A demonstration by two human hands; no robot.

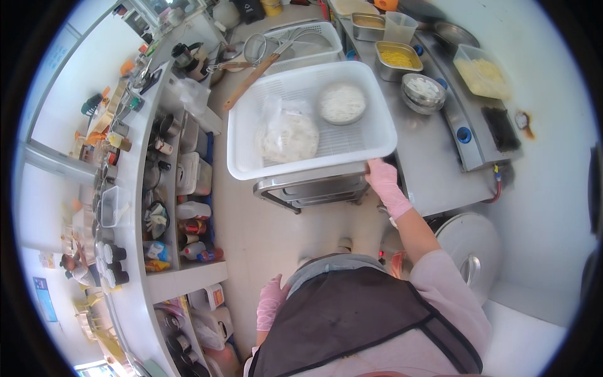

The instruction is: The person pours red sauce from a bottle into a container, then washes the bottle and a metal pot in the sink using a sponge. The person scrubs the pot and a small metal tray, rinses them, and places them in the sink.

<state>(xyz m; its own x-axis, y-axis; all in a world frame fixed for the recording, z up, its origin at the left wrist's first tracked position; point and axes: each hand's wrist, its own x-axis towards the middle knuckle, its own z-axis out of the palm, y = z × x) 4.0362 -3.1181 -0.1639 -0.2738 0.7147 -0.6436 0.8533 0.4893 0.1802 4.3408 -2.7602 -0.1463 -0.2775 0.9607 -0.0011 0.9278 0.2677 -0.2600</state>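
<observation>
My right hand (382, 181), in a pink glove, grips the near right corner of a stainless steel rack (311, 181), just below a basket's rim; the fingertips are hidden. On that rack rests a white plastic basket (240, 162) with a slotted bottom. Inside it, a clear plastic bag with a pale, dough-like mass (289, 139) lies to the left. A round container of white contents (342, 102) stands at the right. My left hand (273, 299), also gloved in pink, hangs beside my dark apron (339, 311) with loosely spread fingers and nothing visible in it.
Strainers and a wooden-handled whisk (256, 80) lie by a second white basket (330, 35). A steel counter (424, 155) at right carries a pan of yellow food (395, 59) and bowls (423, 92). Crowded shelves (188, 278) line the left. A lidded pot (464, 254) stands near my right side.
</observation>
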